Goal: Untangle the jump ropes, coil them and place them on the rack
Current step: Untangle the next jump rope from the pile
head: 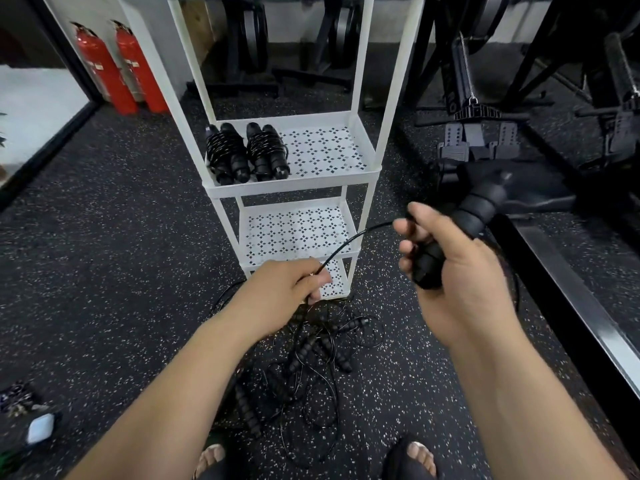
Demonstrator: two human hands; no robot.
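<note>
Centre right: right hand point(460, 271) curled round the rope handles point(476, 207). Frame centre: left hand point(291, 285) pinching the cord point(349, 240) above the floor tangle point(311, 358). Feed cord evenly, winding tight turns round the handles, as with the coiled ropes point(242, 154) on the rack point(369, 174).

Even, fairly bright indoor light; shadows soft and faint. White surface point(31, 109) at left edge washed out. Black machines point(519, 64) at upper right dim, detail lost. Rack point(291, 188) posts splay from wide-angle bending. Right hand point(450, 268) and rope handle point(474, 209) slightly blurred.
</note>
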